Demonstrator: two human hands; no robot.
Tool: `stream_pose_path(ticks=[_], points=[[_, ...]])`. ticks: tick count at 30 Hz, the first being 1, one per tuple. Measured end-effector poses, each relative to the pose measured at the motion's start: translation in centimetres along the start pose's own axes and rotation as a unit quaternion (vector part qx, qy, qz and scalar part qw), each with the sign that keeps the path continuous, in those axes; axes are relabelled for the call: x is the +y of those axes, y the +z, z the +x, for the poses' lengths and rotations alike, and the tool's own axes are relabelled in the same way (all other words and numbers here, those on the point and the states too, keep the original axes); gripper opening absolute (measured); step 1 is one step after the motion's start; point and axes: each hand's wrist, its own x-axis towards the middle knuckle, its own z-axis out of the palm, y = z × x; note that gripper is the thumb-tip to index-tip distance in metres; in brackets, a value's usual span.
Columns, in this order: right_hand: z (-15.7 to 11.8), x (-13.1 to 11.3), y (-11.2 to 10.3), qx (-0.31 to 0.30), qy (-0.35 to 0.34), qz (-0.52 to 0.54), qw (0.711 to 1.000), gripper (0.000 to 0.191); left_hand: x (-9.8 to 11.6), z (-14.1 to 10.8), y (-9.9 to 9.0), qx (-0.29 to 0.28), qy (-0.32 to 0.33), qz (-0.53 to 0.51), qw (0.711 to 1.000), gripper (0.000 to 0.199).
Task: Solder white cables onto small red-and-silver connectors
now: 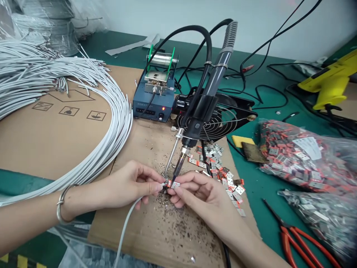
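Pinched between the thumb and fingers of my left hand (145,184) is the end of a white cable (124,227), which hangs down toward the front. My right hand (196,195) grips a small orange-and-silver connector piece (175,184) by its edge. The cable end and the piece meet right under the tip of a fixed soldering iron (192,126); whether they touch the tip I cannot tell. A thin metal solder feed tube (172,156) points at the same spot. Dark solder crumbs lie on the cardboard (139,238) below.
A blue solder feeder (152,108) carrying a solder spool (163,58) stands behind, beside a black fan (220,123). Bundled white cables (111,145) curve along the left. Loose connector pieces (230,182), bagged pieces (301,156), a sponge (242,141) and red-handled pliers (292,234) lie on the right.
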Motion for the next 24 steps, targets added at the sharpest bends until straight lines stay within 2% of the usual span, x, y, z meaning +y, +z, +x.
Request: stream_pose_path(ticks=[15, 24], points=[[-0.19, -0.42, -0.19, -0.003, 0.007, -0.014, 1.0, 0.022, -0.06, -0.03, 0.15, -0.017, 0.006, -0.006, 1.0, 0.01], [-0.3, -0.52, 0.01, 0.011, 0.001, -0.022, 1.0, 0.023, 0.12, 0.03, 0.32, -0.007, 0.001, -0.008, 1.0, 0.01]])
